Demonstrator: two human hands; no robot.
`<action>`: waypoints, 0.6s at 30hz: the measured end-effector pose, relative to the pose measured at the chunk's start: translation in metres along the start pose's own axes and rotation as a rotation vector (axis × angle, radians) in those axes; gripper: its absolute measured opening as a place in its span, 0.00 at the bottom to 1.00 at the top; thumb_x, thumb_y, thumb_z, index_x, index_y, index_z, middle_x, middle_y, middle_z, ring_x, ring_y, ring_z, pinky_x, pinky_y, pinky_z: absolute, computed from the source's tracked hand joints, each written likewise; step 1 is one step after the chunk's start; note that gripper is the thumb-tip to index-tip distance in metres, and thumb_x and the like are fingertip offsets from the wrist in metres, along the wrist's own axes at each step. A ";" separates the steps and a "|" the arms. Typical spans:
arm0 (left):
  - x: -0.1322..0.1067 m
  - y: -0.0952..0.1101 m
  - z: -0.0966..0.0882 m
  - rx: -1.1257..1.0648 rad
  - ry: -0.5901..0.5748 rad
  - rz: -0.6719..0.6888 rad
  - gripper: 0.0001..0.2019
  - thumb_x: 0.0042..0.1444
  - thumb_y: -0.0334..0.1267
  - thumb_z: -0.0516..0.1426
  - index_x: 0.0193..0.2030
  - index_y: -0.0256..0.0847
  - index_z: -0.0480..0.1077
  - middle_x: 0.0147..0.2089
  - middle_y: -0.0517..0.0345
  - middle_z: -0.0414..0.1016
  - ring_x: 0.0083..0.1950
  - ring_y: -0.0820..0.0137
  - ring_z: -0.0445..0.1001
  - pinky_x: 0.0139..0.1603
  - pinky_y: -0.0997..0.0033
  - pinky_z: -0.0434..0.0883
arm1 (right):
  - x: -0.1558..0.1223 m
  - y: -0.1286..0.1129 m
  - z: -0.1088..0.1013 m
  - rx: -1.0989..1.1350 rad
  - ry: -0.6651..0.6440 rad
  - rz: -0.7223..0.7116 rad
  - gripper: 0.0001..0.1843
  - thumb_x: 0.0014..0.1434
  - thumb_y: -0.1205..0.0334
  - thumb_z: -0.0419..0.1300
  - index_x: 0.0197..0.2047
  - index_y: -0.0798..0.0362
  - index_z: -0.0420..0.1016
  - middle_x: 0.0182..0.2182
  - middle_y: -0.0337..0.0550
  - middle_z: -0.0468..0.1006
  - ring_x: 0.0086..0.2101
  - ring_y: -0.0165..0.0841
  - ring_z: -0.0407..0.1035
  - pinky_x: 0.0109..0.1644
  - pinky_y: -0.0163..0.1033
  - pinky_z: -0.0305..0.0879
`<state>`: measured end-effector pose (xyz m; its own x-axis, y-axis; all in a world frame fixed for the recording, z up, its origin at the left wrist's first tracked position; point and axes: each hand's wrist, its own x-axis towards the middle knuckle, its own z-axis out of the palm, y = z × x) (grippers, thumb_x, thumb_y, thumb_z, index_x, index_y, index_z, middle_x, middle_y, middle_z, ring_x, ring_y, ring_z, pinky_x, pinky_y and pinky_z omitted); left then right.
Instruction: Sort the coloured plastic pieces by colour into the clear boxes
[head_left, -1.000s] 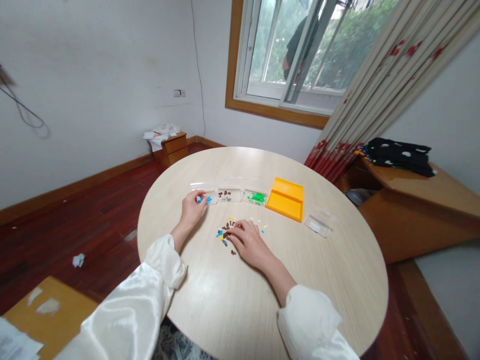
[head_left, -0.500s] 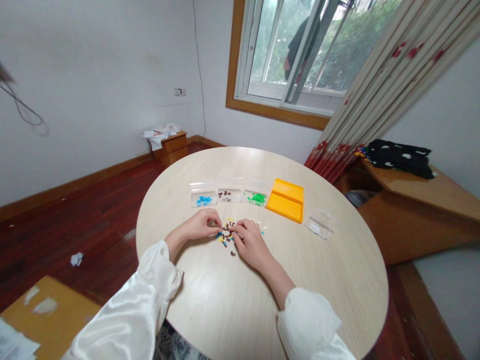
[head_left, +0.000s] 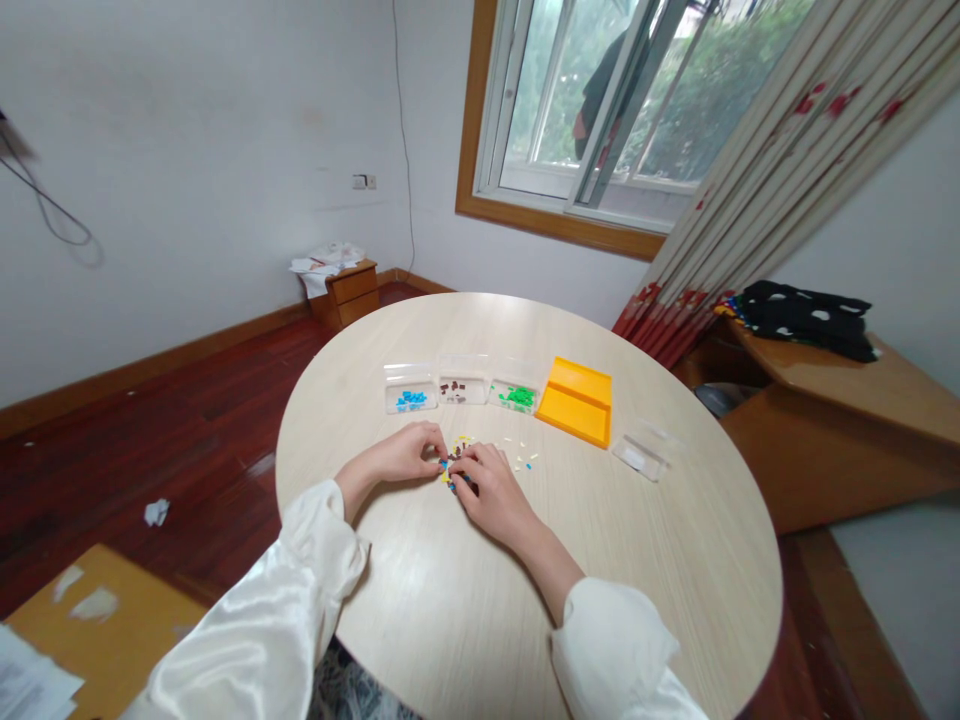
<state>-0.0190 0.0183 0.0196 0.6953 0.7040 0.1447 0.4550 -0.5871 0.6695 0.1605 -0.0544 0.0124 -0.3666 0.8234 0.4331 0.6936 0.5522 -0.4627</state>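
A small pile of brown, yellow and blue building bricks [head_left: 459, 452] lies on the round table [head_left: 555, 590], partly covered by my hands. My left hand [head_left: 405, 452] rests at the pile's left edge, its thumb and forefinger closed together; whatever is between them is too small to make out. Over the right side of the pile is my right hand [head_left: 495, 490], fingers bent down onto the bricks, thumb apart from the forefinger. Beyond the hands stand clear boxes: one with blue bricks [head_left: 411, 398], one with brown bricks [head_left: 453, 388], one with green bricks [head_left: 517, 396].
An open yellow case [head_left: 574, 402] lies right of the clear boxes, with another clear box [head_left: 640, 455] beyond it. Several pale pieces and a blue piece [head_left: 529, 466] are scattered right of the pile. A wooden cabinet [head_left: 847, 430] stands at the right.
My right hand has shifted slightly left and down over the near part of the pile. The loose brown bricks at the near edge no longer show. My left hand stays by the pile.
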 end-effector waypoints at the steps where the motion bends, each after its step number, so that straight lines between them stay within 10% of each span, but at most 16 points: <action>1: 0.000 0.000 0.000 -0.009 0.014 -0.005 0.05 0.45 0.29 0.57 0.30 0.36 0.73 0.31 0.58 0.71 0.35 0.73 0.69 0.40 0.74 0.66 | 0.000 -0.001 0.000 -0.002 -0.005 -0.007 0.06 0.57 0.70 0.57 0.35 0.53 0.74 0.35 0.45 0.72 0.39 0.36 0.63 0.44 0.43 0.60; 18: 0.011 -0.006 0.004 -0.266 0.334 -0.182 0.06 0.47 0.36 0.57 0.26 0.35 0.73 0.26 0.57 0.72 0.28 0.73 0.66 0.33 0.72 0.64 | 0.002 -0.007 0.012 -0.074 -0.077 -0.042 0.09 0.57 0.71 0.57 0.41 0.54 0.74 0.37 0.48 0.71 0.41 0.38 0.62 0.45 0.44 0.62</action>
<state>-0.0119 0.0282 0.0142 0.3805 0.9017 0.2051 0.3639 -0.3499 0.8632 0.1473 -0.0555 0.0072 -0.4411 0.8088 0.3889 0.7191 0.5778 -0.3860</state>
